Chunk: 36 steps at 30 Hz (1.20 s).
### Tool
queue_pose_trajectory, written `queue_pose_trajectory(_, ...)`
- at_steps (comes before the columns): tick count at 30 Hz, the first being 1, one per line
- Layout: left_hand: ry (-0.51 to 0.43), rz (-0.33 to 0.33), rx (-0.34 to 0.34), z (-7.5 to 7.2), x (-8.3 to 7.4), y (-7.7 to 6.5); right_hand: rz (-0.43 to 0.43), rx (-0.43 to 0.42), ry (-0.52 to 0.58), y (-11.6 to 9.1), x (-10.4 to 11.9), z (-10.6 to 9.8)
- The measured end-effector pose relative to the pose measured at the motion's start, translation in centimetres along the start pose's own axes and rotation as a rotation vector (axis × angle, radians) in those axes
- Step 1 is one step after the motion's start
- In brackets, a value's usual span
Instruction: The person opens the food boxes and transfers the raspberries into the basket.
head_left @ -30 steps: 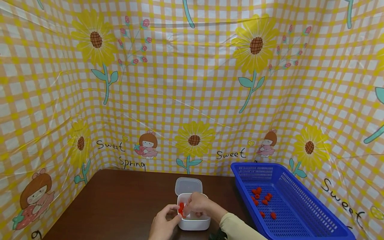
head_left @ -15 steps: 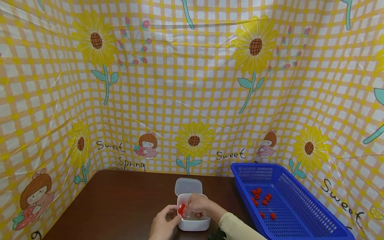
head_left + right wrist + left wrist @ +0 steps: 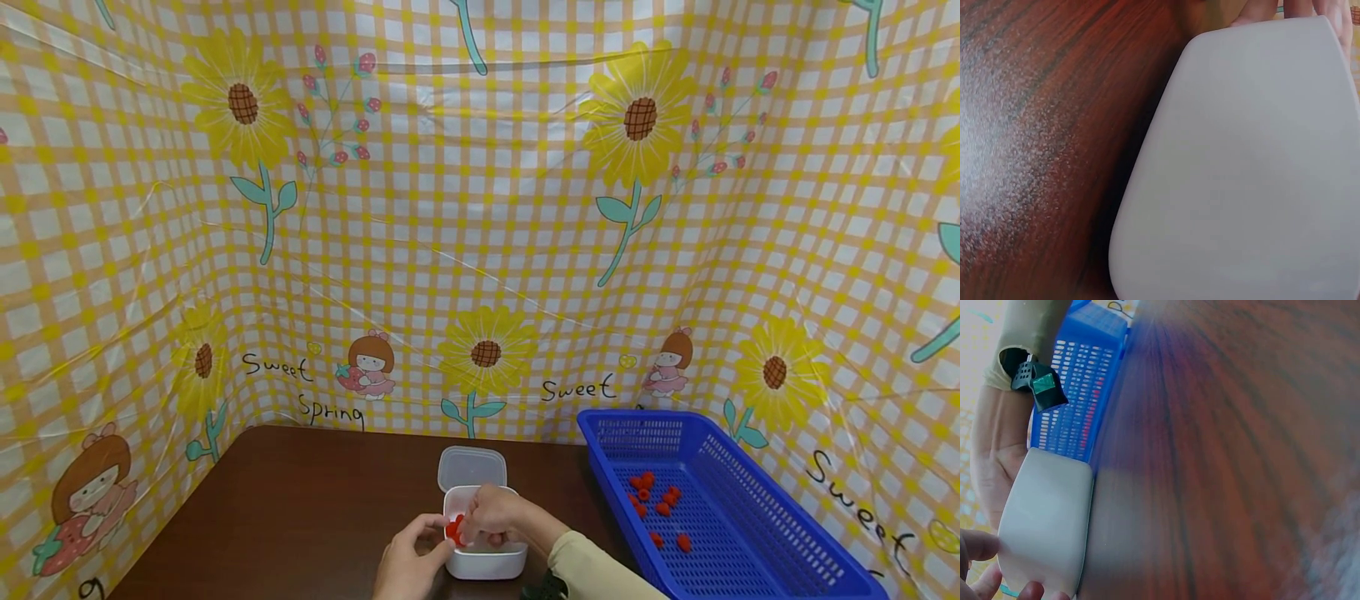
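Note:
A small white food container (image 3: 486,567) stands on the dark table, its top uncovered. My left hand (image 3: 411,557) holds its left side, fingertips at the wall, also seen low in the left wrist view. My right hand (image 3: 497,515) reaches inside with curled fingers, thumb and forefinger pinching a red raspberry-like piece (image 3: 454,530) by the left wall. The rest of the inside is partly hidden by this hand. The right wrist view is mostly filled by the container's white wall (image 3: 1241,162).
A translucent lid (image 3: 472,468) lies just behind the container. To the right is a blue perforated basket (image 3: 742,517) with several small red pieces (image 3: 666,502) toward its left side. A checked sunflower cloth (image 3: 480,208) hangs around the brown table (image 3: 300,500).
The red piece has shifted slightly toward the near left corner of the container, along with the right fingertips. The left hand keeps its place at the container's side.

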<state>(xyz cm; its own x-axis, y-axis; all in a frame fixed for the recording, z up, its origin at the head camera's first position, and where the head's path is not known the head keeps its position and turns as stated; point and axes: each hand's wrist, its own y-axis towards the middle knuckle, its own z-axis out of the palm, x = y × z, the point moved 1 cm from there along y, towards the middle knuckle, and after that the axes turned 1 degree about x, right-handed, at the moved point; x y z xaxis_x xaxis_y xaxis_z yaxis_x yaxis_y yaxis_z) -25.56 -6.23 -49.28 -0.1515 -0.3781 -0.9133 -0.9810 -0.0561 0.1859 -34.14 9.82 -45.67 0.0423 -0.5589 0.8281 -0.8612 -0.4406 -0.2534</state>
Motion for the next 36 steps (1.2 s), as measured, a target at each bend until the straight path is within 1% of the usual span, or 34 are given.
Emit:
queue_pose_trajectory(7, -0.021, -0.001, 0.000, 0.1, 0.0, 0.0, -0.017, 0.058, 0.061, 0.0, 0.2, -0.5)
queue_pose_trajectory(12, -0.023, 0.005, -0.008, 0.2, 0.1, -0.1, -0.043, 0.070, 0.083, -0.2, 0.5, -0.9)
queue_pose_trajectory(18, -0.013, 0.004, -0.019, 0.3, 0.1, 0.0, -0.063, 0.093, 0.143, -0.5, 0.9, -2.0)
queue_pose_trajectory(21, -0.024, 0.002, -0.012, 0.2, 0.0, 0.0, -0.068, 0.104, 0.145, -0.6, 1.1, -2.6)
queue_pose_trajectory(25, -0.026, -0.001, -0.006, 0.2, 0.0, 0.0, -0.067, 0.094, 0.132, -0.8, 1.4, -3.4)
queue_pose_trajectory(28, -0.027, -0.004, -0.002, 0.2, -0.1, 0.0, -0.065, 0.077, 0.148, -0.9, 1.7, -4.0)
queue_pose_trajectory(32, -0.036, -0.020, 0.006, 0.1, -0.1, 0.1, -0.064, 0.056, 0.167, -1.2, 2.1, -4.8)
queue_pose_trajectory(36, -0.036, -0.040, 0.005, 0.1, -0.1, 0.2, -0.067, 0.032, 0.163, -1.4, 2.3, -5.6)
